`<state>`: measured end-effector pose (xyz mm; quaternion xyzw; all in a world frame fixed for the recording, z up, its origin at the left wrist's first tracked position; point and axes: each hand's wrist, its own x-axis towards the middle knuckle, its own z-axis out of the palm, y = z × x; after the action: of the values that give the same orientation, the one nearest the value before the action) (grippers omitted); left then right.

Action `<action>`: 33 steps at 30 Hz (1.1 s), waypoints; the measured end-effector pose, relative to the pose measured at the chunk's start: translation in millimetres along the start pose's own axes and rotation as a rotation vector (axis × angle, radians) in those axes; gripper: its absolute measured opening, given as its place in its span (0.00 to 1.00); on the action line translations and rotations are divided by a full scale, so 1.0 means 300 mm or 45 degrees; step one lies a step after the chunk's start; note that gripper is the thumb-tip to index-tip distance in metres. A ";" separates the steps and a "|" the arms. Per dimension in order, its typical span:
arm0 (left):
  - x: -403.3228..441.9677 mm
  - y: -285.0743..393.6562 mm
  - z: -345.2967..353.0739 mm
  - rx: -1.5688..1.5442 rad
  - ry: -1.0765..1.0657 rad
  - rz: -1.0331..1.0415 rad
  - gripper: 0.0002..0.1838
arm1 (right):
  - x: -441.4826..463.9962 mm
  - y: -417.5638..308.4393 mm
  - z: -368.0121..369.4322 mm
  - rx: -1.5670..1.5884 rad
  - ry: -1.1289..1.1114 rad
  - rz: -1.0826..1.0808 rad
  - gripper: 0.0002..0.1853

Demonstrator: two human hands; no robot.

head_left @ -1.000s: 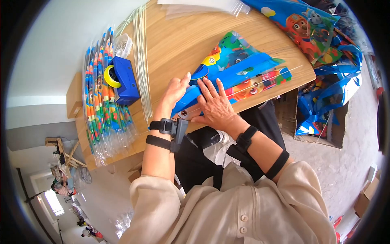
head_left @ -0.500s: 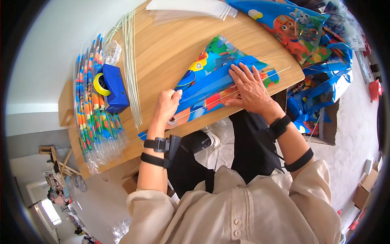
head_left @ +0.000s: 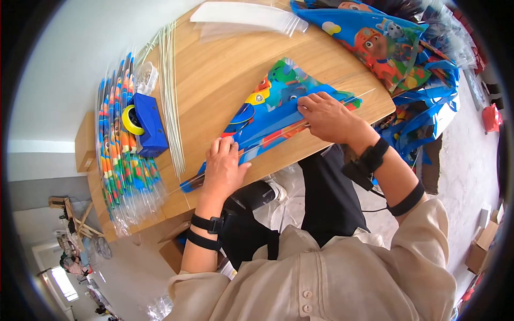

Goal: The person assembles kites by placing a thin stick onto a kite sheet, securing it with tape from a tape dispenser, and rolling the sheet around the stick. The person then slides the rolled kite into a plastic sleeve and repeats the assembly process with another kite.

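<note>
A triangular kite sheet of blue plastic with cartoon prints lies folded on the table's near side. A thin pale rod runs along it, its right tip sticking out past the sheet. My left hand lies on the sheet's left part, fingers stretched forward and thumb apart. At the middle of the sheet my right hand has its fingers curled and pinched on the blue plastic near the fold. What lies beneath the palms is hidden.
On the wooden table lie a bundle of thin rods, a blue tape dispenser, a small white container, rolled prints in clear sleeves and white sheets. More printed kite sheets hang over the right edge.
My right hand has gone from lying flat to pinching the plastic, slightly left. My left hand has let go of its pinch and lies flatter, lower on the sheet.
</note>
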<state>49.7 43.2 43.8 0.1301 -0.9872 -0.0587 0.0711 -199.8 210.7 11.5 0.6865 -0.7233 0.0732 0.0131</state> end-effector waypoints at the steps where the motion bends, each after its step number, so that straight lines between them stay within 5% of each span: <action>1: 0.002 -0.040 0.021 -0.122 0.003 -0.004 0.19 | 0.012 0.022 -0.003 -0.004 -0.001 0.001 0.16; 5: 0.041 -0.203 0.085 -0.732 -0.150 -0.206 0.10 | 0.090 0.097 -0.052 0.471 -0.186 0.141 0.10; 12: 0.102 -0.169 0.103 -0.636 -0.211 -0.459 0.04 | 0.192 0.082 -0.069 0.388 -0.311 0.310 0.09; 14: 0.088 -0.144 0.124 -0.409 0.132 -0.276 0.05 | 0.193 0.063 -0.077 0.310 -0.371 0.360 0.09; 17: 0.065 -0.093 0.131 -0.043 0.308 -0.192 0.06 | 0.183 0.049 -0.015 0.293 -0.227 0.479 0.09; 19: 0.033 -0.101 0.161 -0.087 0.276 -0.217 0.07 | 0.147 0.061 0.062 0.173 0.284 0.299 0.10; 28: -0.090 -0.096 0.096 0.089 0.248 -0.112 0.23 | -0.042 0.131 0.000 -0.038 0.476 -0.088 0.15; 33: -0.067 -0.239 0.097 -0.346 0.229 -0.307 0.12 | 0.043 0.217 -0.111 0.262 -0.150 0.299 0.14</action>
<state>82.3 -17.5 3.1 0.2414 -0.9371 -0.1876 0.1684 -268.0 205.0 40.4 0.5982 -0.7867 0.1074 -0.1082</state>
